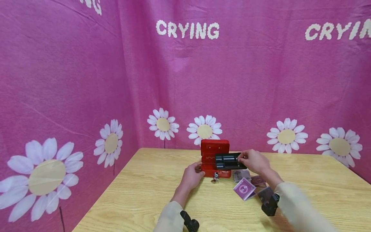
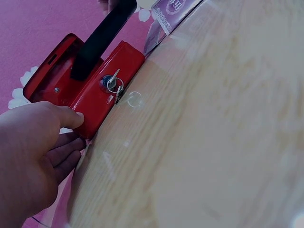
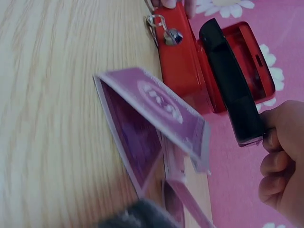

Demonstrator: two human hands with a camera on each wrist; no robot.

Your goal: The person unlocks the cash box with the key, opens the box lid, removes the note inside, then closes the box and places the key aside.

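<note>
A small red cash box stands on the table with its lid raised and hinged at the back. My left hand holds its left front corner, the thumb on the front wall and the fingers at the side. Above the box, a black compartment tray is lifted out at a tilt. My right hand pinches the tray's right end between thumb and fingers. Keys on a ring hang from the lock in the box's front. The tray hides part of the box's inside.
Folded purple notes lie to the right of the box, some propped up like tents. Greyish notes lie among them, close to the box. Beneath everything is a wooden table. A pink cloth with daisies hangs behind.
</note>
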